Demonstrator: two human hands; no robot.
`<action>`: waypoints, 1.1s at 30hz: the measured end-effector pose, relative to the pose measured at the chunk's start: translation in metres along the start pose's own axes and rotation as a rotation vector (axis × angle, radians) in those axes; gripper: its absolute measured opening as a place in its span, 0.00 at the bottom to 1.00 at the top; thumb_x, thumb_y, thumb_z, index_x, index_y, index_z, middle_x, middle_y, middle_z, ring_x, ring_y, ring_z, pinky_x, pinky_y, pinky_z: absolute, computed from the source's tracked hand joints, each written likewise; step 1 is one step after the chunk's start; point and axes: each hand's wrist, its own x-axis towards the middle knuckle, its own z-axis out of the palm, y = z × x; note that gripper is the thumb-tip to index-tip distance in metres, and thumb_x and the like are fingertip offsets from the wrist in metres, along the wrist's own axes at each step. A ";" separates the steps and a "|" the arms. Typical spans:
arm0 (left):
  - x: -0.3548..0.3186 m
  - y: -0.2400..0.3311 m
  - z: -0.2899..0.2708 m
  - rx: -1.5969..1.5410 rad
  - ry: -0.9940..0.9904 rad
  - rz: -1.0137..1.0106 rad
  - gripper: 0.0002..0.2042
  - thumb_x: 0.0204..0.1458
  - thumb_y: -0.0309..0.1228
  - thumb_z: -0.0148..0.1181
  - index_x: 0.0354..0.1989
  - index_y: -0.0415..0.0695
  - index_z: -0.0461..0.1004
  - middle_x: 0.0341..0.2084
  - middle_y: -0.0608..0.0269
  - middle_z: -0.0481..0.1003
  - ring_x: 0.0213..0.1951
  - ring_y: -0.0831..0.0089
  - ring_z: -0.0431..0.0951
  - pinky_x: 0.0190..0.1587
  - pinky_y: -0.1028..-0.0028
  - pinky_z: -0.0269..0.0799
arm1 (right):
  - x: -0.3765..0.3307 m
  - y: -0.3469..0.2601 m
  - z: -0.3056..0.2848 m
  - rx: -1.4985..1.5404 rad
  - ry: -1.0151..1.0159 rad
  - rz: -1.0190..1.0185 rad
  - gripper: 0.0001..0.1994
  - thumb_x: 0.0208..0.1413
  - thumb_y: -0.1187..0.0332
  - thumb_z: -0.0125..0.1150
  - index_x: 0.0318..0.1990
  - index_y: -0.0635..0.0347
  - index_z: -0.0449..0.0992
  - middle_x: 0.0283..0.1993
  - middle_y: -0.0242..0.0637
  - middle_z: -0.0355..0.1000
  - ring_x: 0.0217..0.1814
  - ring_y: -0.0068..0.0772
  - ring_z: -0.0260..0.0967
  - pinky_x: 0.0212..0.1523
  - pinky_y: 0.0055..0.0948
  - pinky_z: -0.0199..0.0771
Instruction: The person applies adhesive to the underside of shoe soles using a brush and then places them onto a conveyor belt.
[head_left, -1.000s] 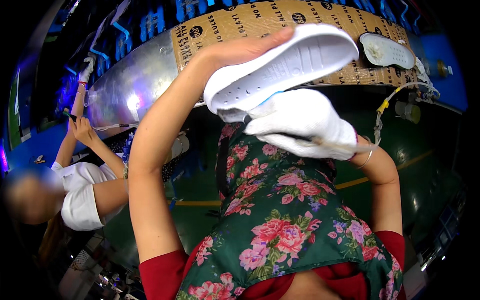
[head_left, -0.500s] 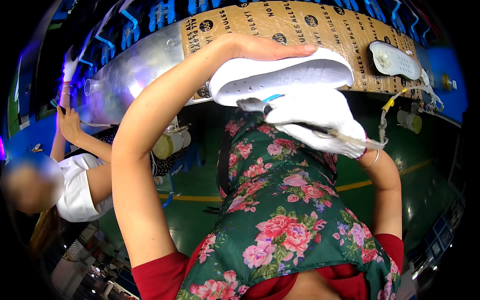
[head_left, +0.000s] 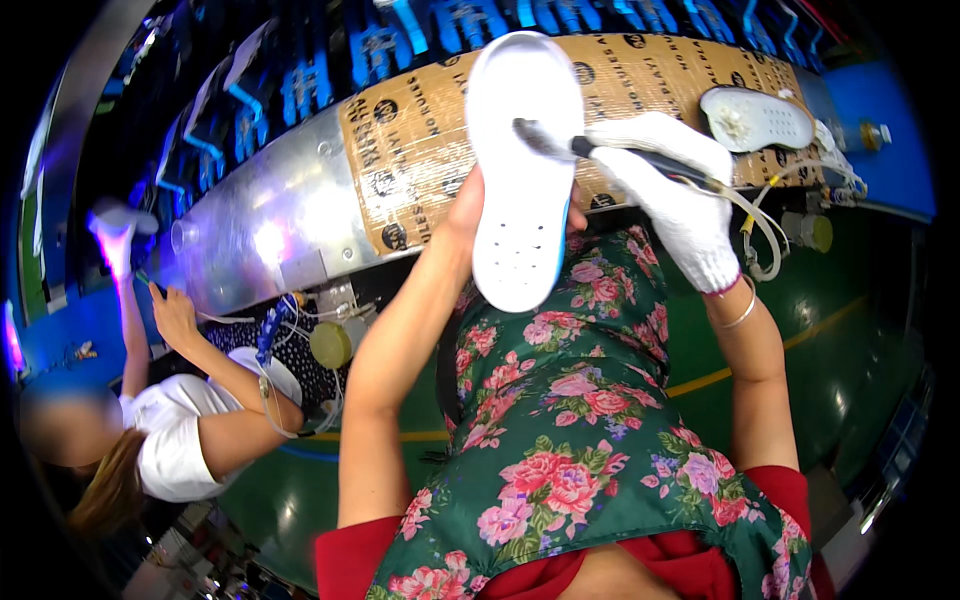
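Note:
My bare left hand (head_left: 468, 212) holds a white shoe sole (head_left: 522, 165) upright from behind, its flat face toward me, its lower end showing several small holes. My right hand (head_left: 680, 195), in a white knit glove, grips a dark-handled brush tool (head_left: 580, 148) with a hose trailing from it. The tool's tip touches the sole's upper part. Both hands are raised over my green floral apron (head_left: 580, 440).
A cardboard-covered bench (head_left: 420, 150) runs behind, with another white sole (head_left: 757, 118) lying at its right end. A person in a white shirt (head_left: 185, 440) works at the left, a hand raised to the metal edge. Green floor with a yellow line lies below.
My left hand has turned the sole from lying sideways to standing upright. The gloved right hand has moved up and right, bringing the tool's tip onto the sole's face.

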 end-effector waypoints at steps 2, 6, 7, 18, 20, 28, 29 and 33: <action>-0.003 -0.012 0.003 0.180 0.126 0.225 0.29 0.69 0.50 0.38 0.65 0.35 0.63 0.52 0.43 0.76 0.50 0.50 0.80 0.55 0.57 0.79 | 0.005 -0.002 0.001 -0.003 -0.071 -0.074 0.09 0.53 0.78 0.69 0.43 0.66 0.84 0.39 0.37 0.81 0.40 0.25 0.77 0.41 0.24 0.77; -0.016 -0.018 0.000 0.172 0.180 0.245 0.24 0.67 0.41 0.50 0.63 0.35 0.65 0.54 0.44 0.75 0.53 0.53 0.78 0.58 0.54 0.76 | 0.007 0.001 -0.005 -0.261 -0.210 -0.326 0.09 0.53 0.72 0.69 0.42 0.60 0.86 0.37 0.38 0.80 0.38 0.30 0.77 0.40 0.28 0.76; -0.028 -0.015 0.001 0.302 0.174 0.179 0.24 0.66 0.40 0.51 0.62 0.34 0.66 0.51 0.42 0.76 0.50 0.52 0.79 0.56 0.54 0.77 | 0.001 -0.001 -0.003 -0.148 -0.258 -0.145 0.09 0.53 0.71 0.70 0.42 0.59 0.86 0.37 0.38 0.79 0.37 0.31 0.77 0.39 0.29 0.76; -0.036 -0.027 0.034 -0.132 -0.010 0.375 0.39 0.63 0.61 0.45 0.72 0.41 0.58 0.66 0.48 0.67 0.64 0.51 0.70 0.66 0.53 0.67 | -0.029 -0.027 -0.006 -0.094 -0.121 -0.346 0.11 0.48 0.76 0.73 0.41 0.59 0.84 0.41 0.42 0.82 0.41 0.40 0.81 0.42 0.32 0.80; -0.031 -0.032 0.030 -0.239 -0.105 0.397 0.44 0.54 0.61 0.55 0.74 0.45 0.54 0.66 0.44 0.64 0.63 0.41 0.69 0.65 0.45 0.65 | -0.030 -0.027 -0.004 -0.130 -0.073 -0.359 0.11 0.48 0.76 0.72 0.41 0.61 0.84 0.39 0.43 0.81 0.40 0.40 0.81 0.42 0.32 0.81; 0.003 -0.053 0.030 -0.205 -0.271 0.524 0.53 0.47 0.73 0.55 0.73 0.47 0.52 0.62 0.37 0.65 0.61 0.46 0.70 0.63 0.48 0.68 | -0.030 -0.037 -0.002 -0.192 -0.010 -0.364 0.13 0.49 0.73 0.72 0.45 0.59 0.84 0.43 0.43 0.82 0.43 0.42 0.80 0.46 0.35 0.80; 0.002 -0.057 0.028 -0.225 -0.218 0.538 0.53 0.48 0.74 0.53 0.73 0.47 0.52 0.63 0.37 0.64 0.62 0.46 0.69 0.64 0.48 0.68 | -0.026 -0.041 0.000 -0.190 -0.004 -0.391 0.13 0.49 0.74 0.71 0.44 0.60 0.84 0.43 0.42 0.82 0.43 0.42 0.81 0.46 0.34 0.79; 0.006 -0.065 0.028 -0.263 -0.186 0.586 0.52 0.49 0.75 0.50 0.74 0.49 0.52 0.64 0.44 0.65 0.64 0.49 0.67 0.67 0.48 0.65 | -0.016 -0.047 0.011 -0.207 -0.007 -0.472 0.15 0.48 0.77 0.70 0.46 0.62 0.83 0.47 0.42 0.82 0.47 0.41 0.80 0.48 0.34 0.78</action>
